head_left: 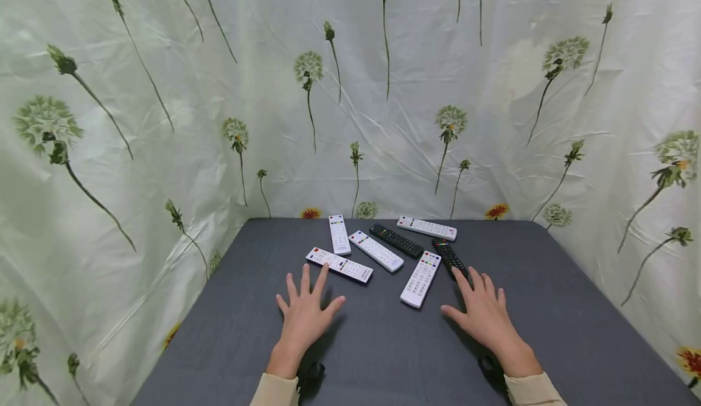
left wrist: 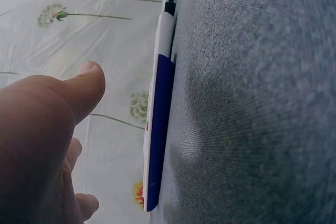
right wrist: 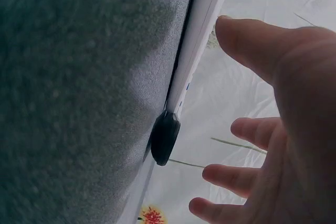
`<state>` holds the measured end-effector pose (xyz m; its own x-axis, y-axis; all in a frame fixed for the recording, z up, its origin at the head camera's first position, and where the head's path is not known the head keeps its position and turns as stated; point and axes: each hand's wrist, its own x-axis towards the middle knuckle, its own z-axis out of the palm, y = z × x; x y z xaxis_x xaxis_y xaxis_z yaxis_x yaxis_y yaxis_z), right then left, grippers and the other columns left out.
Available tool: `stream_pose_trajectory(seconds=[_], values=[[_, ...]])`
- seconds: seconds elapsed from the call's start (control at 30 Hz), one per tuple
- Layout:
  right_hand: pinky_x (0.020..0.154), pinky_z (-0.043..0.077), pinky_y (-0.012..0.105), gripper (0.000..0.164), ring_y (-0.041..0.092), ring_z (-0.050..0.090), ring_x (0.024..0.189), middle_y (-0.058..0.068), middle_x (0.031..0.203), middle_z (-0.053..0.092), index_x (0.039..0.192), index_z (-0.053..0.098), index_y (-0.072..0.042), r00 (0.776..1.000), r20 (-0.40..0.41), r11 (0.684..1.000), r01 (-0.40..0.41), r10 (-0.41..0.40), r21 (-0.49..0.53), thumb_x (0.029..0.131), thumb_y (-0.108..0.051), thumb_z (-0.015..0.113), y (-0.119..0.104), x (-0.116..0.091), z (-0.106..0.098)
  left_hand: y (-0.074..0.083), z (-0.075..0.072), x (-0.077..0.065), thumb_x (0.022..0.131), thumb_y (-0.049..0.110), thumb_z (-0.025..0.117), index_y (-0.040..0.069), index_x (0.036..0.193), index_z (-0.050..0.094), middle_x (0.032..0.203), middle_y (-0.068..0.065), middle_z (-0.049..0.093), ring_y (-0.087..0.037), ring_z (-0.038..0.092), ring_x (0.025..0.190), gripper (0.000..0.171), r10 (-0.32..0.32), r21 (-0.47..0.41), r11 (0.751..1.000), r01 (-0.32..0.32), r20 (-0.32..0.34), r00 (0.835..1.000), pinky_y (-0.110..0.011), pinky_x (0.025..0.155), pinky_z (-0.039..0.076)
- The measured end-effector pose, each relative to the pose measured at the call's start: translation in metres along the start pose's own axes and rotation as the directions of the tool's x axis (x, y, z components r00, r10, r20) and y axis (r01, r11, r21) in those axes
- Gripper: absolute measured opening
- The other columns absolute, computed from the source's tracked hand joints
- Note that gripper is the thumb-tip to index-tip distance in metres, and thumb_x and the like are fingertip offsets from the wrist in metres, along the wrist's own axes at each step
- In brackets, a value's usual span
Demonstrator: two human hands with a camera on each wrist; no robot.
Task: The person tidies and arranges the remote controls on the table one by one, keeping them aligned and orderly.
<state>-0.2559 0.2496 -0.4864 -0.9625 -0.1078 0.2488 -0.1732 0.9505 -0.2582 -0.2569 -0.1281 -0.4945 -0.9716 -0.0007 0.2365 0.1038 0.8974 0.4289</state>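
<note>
My left hand (head_left: 305, 318) hovers with fingers spread, its fingertips nearest a white remote control (head_left: 339, 265) lying crosswise. In the left wrist view that remote shows a blue underside (left wrist: 161, 124), and the thumb is apart from it. Over the table's right half, my right hand (head_left: 484, 315) also has its fingers spread and holds nothing. Just beyond its fingertips lies a black remote control (head_left: 448, 256); whether they touch is hard to tell in the head view. Left of that hand is another white remote control (head_left: 421, 279), seen edge-on (right wrist: 197, 45) in the right wrist view.
Farther back lie an upright white remote (head_left: 339, 234), a slanted white one (head_left: 375, 251), a black one (head_left: 396, 240) and a white one (head_left: 426, 228) near the rear edge. A dark grey table (head_left: 383, 351) bears them all. Flower-patterned curtain (head_left: 350, 89) hangs behind and beside it.
</note>
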Motion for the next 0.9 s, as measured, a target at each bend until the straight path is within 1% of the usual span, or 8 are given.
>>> stream_pose_trajectory(seconds=[0.1,0.23,0.33,0.5,0.63,0.77,0.83,0.9], values=[[0.098,0.021,0.08,0.092,0.058,0.026,0.135,0.033,0.152,0.03,0.156,0.033,-0.01,1.0,-0.013,1.0,0.025,-0.025,0.013,0.085,-0.048,0.077,-0.002,0.001,0.0,-0.001,-0.001,0.0,0.091,0.063,0.061,0.035,0.161,0.022,0.167,-0.018,0.011,-0.054,-0.002,0.147,0.085,-0.004,-0.001,1.0,0.004,-0.006,1.0,-0.082,0.102,0.005],[0.097,0.025,0.078,0.088,0.056,0.028,0.134,0.032,0.151,0.032,0.155,0.035,-0.009,0.998,-0.032,0.998,0.049,-0.048,0.029,0.086,-0.046,0.076,-0.004,0.001,-0.002,-0.001,0.001,0.0,0.09,0.061,0.063,0.034,0.161,0.025,0.165,-0.02,0.016,-0.055,0.005,0.146,0.085,-0.002,-0.002,1.0,0.002,-0.022,1.0,-0.082,0.102,0.009],[0.098,0.029,0.074,0.085,0.054,0.032,0.133,0.032,0.148,0.035,0.154,0.037,-0.008,0.997,-0.05,0.997,0.068,-0.066,0.039,0.087,-0.043,0.076,-0.006,0.001,-0.007,0.001,0.004,0.0,0.09,0.059,0.064,0.031,0.161,0.026,0.163,-0.023,0.02,-0.057,0.01,0.145,0.085,0.002,-0.029,1.0,-0.003,-0.03,1.0,-0.082,0.101,0.013],[0.097,0.035,0.07,0.078,0.052,0.037,0.131,0.031,0.146,0.04,0.152,0.041,-0.006,0.991,-0.073,0.99,0.115,-0.109,0.087,0.088,-0.034,0.077,-0.011,-0.001,-0.016,0.005,0.007,0.003,0.09,0.06,0.065,0.03,0.162,0.024,0.161,-0.026,0.021,-0.056,0.013,0.145,0.088,-0.025,-0.091,0.996,0.023,-0.02,0.999,-0.079,0.103,0.019],[0.098,0.036,0.069,0.074,0.05,0.037,0.134,0.029,0.146,0.041,0.151,0.043,-0.006,0.989,-0.049,0.981,0.143,-0.138,0.131,0.09,-0.032,0.076,-0.017,0.0,-0.022,0.005,0.007,0.005,0.091,0.056,0.066,0.026,0.162,0.023,0.16,-0.028,0.023,-0.056,0.015,0.144,0.089,-0.062,-0.129,0.99,0.06,-0.005,0.998,-0.076,0.104,0.023],[0.099,0.038,0.067,0.071,0.047,0.041,0.132,0.026,0.145,0.045,0.151,0.045,-0.007,0.985,-0.031,0.974,0.172,-0.169,0.146,0.091,-0.032,0.075,-0.025,0.005,-0.024,0.005,0.003,0.006,0.093,0.045,0.068,0.018,0.161,0.024,0.156,-0.032,0.029,-0.055,0.023,0.142,0.086,-0.088,-0.211,0.974,0.082,-0.018,0.996,-0.072,0.102,0.031],[0.098,0.04,0.065,0.07,0.045,0.044,0.13,0.023,0.143,0.047,0.151,0.046,-0.009,0.982,-0.032,0.971,0.189,-0.186,0.144,0.091,-0.031,0.075,-0.029,0.008,-0.026,0.006,-0.001,0.006,0.093,0.038,0.069,0.011,0.16,0.026,0.151,-0.034,0.035,-0.054,0.03,0.139,0.084,-0.087,-0.271,0.96,0.073,-0.039,0.995,-0.069,0.102,0.034],[0.097,0.041,0.063,0.069,0.043,0.048,0.127,0.021,0.141,0.05,0.149,0.048,-0.01,0.976,-0.039,0.965,0.216,-0.213,0.147,0.09,-0.029,0.076,-0.033,0.012,-0.028,0.008,-0.007,0.006,0.093,0.032,0.069,0.006,0.159,0.026,0.149,-0.033,0.038,-0.052,0.035,0.137,0.083,-0.094,-0.332,0.94,0.074,-0.043,0.995,-0.067,0.103,0.034]])
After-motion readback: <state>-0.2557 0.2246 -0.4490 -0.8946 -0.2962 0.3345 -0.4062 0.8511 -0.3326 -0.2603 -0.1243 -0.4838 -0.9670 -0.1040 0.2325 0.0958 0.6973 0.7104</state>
